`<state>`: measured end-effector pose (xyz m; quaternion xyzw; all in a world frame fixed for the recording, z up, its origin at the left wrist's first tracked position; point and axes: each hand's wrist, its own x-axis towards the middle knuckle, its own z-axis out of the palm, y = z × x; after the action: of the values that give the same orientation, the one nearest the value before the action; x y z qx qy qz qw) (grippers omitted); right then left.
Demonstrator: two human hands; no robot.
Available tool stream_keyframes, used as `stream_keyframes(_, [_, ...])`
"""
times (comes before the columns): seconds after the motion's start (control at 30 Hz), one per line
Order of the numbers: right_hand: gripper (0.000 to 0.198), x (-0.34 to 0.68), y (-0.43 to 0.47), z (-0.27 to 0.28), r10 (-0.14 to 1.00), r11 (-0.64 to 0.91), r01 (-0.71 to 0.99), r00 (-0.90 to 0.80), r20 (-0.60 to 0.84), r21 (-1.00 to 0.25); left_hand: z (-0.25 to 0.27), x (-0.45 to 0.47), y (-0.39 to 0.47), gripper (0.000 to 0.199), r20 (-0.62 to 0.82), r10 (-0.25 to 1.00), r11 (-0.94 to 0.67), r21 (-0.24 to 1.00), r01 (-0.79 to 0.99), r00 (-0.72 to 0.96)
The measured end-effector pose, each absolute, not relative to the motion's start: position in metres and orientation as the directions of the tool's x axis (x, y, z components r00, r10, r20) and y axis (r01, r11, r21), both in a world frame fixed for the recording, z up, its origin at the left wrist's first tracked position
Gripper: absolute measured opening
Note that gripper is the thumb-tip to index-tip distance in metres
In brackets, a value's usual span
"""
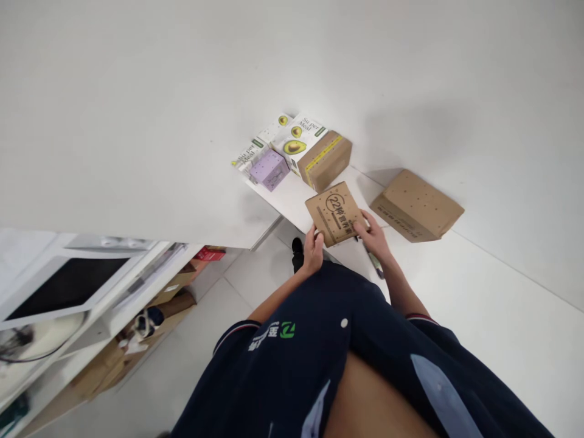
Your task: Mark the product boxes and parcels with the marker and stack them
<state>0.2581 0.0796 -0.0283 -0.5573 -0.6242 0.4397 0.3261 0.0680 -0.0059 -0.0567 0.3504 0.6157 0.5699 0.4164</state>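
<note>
Between my two hands is a small brown cardboard box point(332, 213), printed side up, with "22" and dark lettering on it. My left hand point(313, 249) grips its near left corner. At the box's right edge, my right hand point(373, 235) holds on with the thumb over the top. Just beyond the box stands a larger carton point(325, 162) with a white avocado-printed top, brown side and yellow strip. Left of that carton are a small purple box point(270, 170) and another white avocado-printed box point(253, 152). All three rest on a white tabletop point(292, 198).
A large brown carton point(417, 204) sits on the floor to the right of the table. On the left is a white shelf unit point(103, 325) holding a microwave-like appliance point(68, 286) and cardboard boxes point(176, 286). A white wall rises behind the table.
</note>
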Motion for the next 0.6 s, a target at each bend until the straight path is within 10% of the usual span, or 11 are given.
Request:
stream_keyframes(0.2, [0.060, 0.324, 0.079, 0.053, 0.957, 0.086, 0.540, 0.188, 0.220, -0.837, -0.020, 0.119, 0.028, 0.078, 0.117, 0.991, -0.107, 0.984, -0.142, 0.067])
stream_keyframes(0.43, [0.063, 0.415, 0.110, 0.069, 0.823, -0.080, 0.642, 0.474, 0.313, -0.762, -0.016, 0.181, 0.077, 0.096, 0.149, 0.820, -0.220, 0.973, 0.065, 0.552])
stream_keyframes(0.6, [0.065, 0.406, 0.113, 0.048, 0.842, -0.036, 0.888, 0.273, 0.465, -0.458, -0.045, 0.169, 0.088, 0.069, 0.070, 0.816, -0.272, 0.923, 0.273, 0.574])
